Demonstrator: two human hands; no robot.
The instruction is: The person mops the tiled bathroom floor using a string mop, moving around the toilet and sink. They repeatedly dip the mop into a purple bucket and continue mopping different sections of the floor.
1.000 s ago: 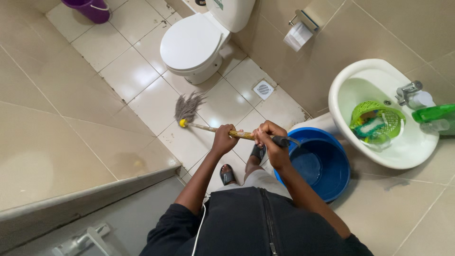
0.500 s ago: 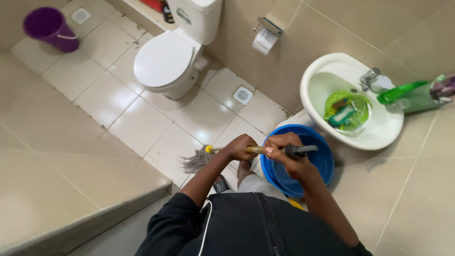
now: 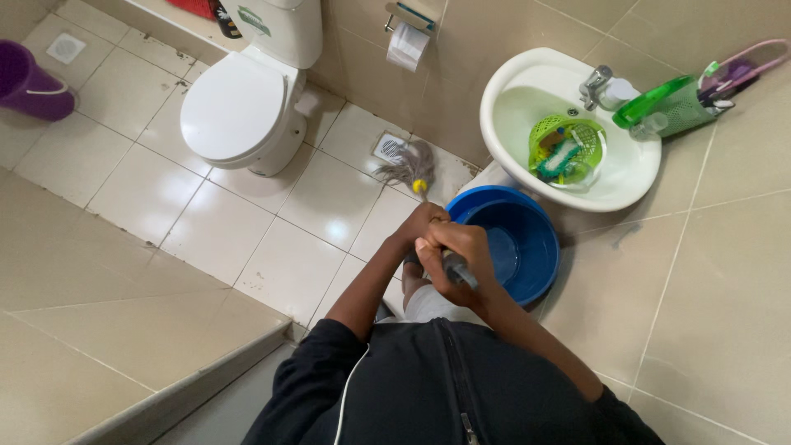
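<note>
Both my hands grip the handle of a short broom (image 3: 409, 167). Its grey bristle head rests on the white floor tiles by the floor drain (image 3: 387, 147), pointing away from me. My left hand (image 3: 418, 224) holds the stick nearer the bristles, just below its yellow band. My right hand (image 3: 456, 254) is closed around the dark end of the handle, close to my body. A blue plastic basin (image 3: 515, 239) sits on the floor right beside my hands.
A white toilet (image 3: 239, 107) with shut lid stands at upper left, a toilet roll (image 3: 407, 45) on the wall. A white sink (image 3: 568, 132) holds a green basket with brushes. A purple bucket (image 3: 29, 82) is at far left. A tiled ledge runs along the lower left.
The broom head has swung from the left of my hands to ahead of them, near the drain. My view has shifted right and down, closer to the sink.
</note>
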